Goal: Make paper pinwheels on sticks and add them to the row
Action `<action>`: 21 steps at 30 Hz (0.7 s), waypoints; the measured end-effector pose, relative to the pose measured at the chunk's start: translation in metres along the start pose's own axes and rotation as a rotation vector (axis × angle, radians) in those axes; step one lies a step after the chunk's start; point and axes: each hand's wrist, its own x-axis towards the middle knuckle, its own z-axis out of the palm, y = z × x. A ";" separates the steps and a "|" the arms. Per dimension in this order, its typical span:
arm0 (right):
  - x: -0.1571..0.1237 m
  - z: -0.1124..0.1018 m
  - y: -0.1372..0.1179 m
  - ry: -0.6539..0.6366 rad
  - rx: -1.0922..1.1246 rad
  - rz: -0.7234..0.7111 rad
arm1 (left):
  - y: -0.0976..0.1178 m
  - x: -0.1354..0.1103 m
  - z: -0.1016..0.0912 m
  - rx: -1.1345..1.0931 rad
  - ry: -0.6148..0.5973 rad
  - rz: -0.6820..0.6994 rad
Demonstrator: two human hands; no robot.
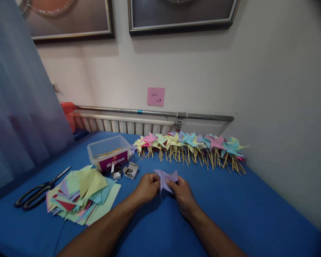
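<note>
Pinwheel (164, 177) (purple) in left hand (147, 187) and right hand (184, 195).

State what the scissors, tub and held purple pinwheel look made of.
Scissors: likely metal blades with grey sheen; probably plastic handles, dark, smooth.
Tub: probably smooth plastic, judging by translucent walls.
Held purple pinwheel: apparently matte paper, thin and folded.

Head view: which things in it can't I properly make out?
In the head view:
Purple pinwheel, far side: hidden by its front and the right hand.
Left hand, exact grip: hidden behind the hand itself.
Boxes, contents: too small to identify.
Pink note: writing too small to read fully.
Pictures: cut off by the top edge.
Paper pile, lower sheets: covered by upper ones.
</note>
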 end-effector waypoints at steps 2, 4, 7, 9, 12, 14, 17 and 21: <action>-0.001 0.001 -0.002 0.006 -0.002 -0.003 | -0.001 0.000 0.000 -0.002 -0.002 0.006; -0.003 0.002 -0.003 -0.001 -0.007 -0.010 | -0.001 0.001 0.001 -0.004 -0.001 0.007; -0.004 0.002 -0.006 -0.006 -0.023 -0.007 | 0.000 0.000 0.001 0.016 0.013 0.016; -0.005 0.003 -0.007 0.004 -0.031 -0.003 | 0.001 0.000 0.000 0.023 0.021 0.018; -0.005 0.002 -0.007 0.003 -0.031 -0.001 | 0.002 0.000 0.000 0.008 0.014 0.019; -0.004 0.002 -0.006 -0.005 -0.031 0.000 | 0.002 -0.001 0.000 -0.009 0.010 0.024; -0.003 0.001 -0.005 -0.007 -0.031 -0.002 | 0.002 0.000 0.000 -0.032 0.006 0.024; -0.003 0.001 -0.005 -0.010 -0.041 -0.012 | 0.002 0.000 0.000 -0.025 0.000 0.022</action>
